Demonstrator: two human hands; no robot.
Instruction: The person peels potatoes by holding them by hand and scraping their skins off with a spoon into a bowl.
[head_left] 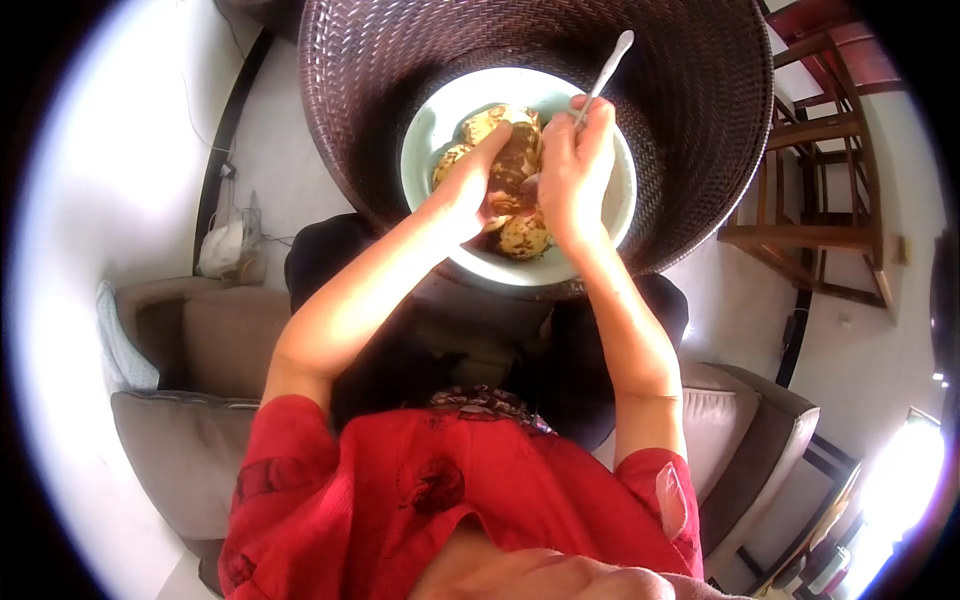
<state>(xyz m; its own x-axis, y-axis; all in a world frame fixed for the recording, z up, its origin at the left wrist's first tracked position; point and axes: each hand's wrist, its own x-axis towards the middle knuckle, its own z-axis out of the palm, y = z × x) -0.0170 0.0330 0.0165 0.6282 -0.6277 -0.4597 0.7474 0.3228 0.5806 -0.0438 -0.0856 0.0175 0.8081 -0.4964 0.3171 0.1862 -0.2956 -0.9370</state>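
Note:
My left hand is closed round a brown, patchy-skinned tuber above a pale bowl. In my right hand is a piece of silver cutlery that looks like a spoon. Its handle slants up and right past my fingers, and its working end, by the tuber, is mostly hidden. Inside the bowl, several partly peeled tubers show yellow flesh with brown patches. Both hands are over the bowl, and the right fingers are close beside the tuber.
The bowl sits in a large dark woven basket in front of my knees. Behind me is a brown sofa. Wooden chair legs stand at right. A white bag and cables lie by the left wall.

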